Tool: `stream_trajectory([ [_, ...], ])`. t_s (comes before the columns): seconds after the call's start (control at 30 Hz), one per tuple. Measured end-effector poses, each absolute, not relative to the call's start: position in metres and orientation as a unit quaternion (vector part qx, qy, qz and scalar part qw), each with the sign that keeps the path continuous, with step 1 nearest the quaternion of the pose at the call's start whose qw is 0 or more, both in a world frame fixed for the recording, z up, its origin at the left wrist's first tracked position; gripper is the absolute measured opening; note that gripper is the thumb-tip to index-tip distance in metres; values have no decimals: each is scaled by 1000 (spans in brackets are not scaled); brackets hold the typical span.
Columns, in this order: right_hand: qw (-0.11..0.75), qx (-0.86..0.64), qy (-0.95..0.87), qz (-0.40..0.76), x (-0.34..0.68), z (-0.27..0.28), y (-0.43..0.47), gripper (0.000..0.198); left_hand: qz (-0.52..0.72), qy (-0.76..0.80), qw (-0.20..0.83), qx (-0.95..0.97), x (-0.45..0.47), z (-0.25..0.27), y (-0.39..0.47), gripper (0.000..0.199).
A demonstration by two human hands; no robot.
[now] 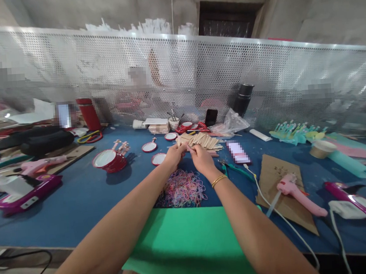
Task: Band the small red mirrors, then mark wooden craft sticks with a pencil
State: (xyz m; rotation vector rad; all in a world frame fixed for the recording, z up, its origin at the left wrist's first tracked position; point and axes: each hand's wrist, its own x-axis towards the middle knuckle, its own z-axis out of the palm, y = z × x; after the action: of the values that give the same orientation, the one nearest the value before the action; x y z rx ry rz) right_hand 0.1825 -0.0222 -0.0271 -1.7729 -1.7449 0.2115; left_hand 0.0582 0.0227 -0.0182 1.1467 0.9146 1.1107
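Observation:
My left hand [175, 155] and my right hand [201, 157] meet at the middle of the table, fingertips pinched close together. What lies between the fingers is too small to make out. Just beyond them spreads a pile of flat wooden sticks [206, 140]. Below my wrists sits a heap of colourful small rubber bands [186, 188]. A round red-rimmed white disc [158, 159] rests beside my left hand, and another with a small wooden handle [149, 147] lies further left. A stack of red-rimmed drum-like pieces [110, 160] stands left of these.
To the right are a phone [238, 152], green-handled pliers [239, 169] and a pink glue gun [301, 196] on cardboard [266, 177]. A purple power strip [28, 196] lies left. Green sheet [189, 244] covers the near edge. A perforated metal screen [179, 79] closes the back.

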Motion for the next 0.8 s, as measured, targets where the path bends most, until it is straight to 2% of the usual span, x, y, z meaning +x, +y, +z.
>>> stream_trajectory([
  [0.2, 251, -715, -649, 71, 208, -29, -22, 18, 498, 477, 564, 454, 58, -18, 31, 21],
  [0.4, 223, -747, -624, 46, 227, -20, -27, 16, 490, 461, 605, 426, 58, -15, 32, 12],
  [0.5, 192, -754, -627, 36, 227, -17, -30, 21, 481, 448, 621, 427, 60, -14, 28, 6],
  [0.63, 176, -758, -628, 13, 226, -18, -31, 32, 470, 445, 624, 438, 61, -16, 27, 9],
  [0.8, 150, -754, -639, -29, 230, -20, -29, 31, 468, 443, 614, 457, 61, -19, 29, 11],
])
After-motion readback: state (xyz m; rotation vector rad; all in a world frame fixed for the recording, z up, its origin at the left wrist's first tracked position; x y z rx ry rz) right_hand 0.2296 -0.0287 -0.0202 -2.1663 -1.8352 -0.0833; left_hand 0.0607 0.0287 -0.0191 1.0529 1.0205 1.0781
